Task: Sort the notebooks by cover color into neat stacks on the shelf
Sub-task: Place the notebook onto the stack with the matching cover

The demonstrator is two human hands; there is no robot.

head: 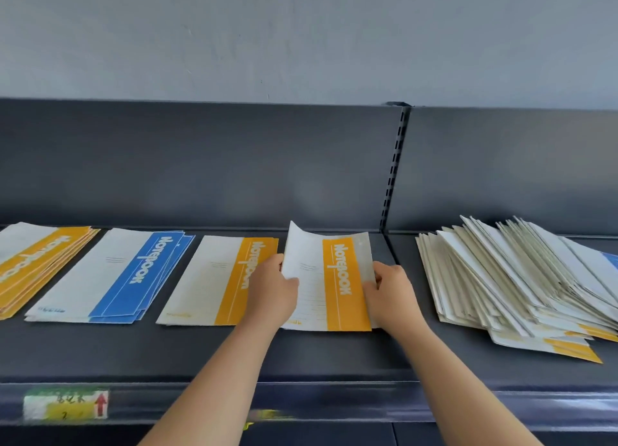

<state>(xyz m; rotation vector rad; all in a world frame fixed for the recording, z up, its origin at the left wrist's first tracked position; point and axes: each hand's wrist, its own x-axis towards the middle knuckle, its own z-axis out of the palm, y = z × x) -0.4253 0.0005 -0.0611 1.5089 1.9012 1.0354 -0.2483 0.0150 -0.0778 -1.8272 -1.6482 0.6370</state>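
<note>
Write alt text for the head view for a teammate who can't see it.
The left hand and right hand grip a yellow notebook by its side edges over a dark shelf. To its left lie a yellow stack, a blue stack and a second yellow stack; to its right, a loose fanned pile of notebooks.

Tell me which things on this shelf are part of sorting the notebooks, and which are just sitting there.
Part of the job:
- held yellow notebook, gripped by left hand and right hand
- middle yellow stack
- blue stack
- far-left yellow stack
- unsorted pile
- shelf

Just there:
- price label
- slotted upright
</note>
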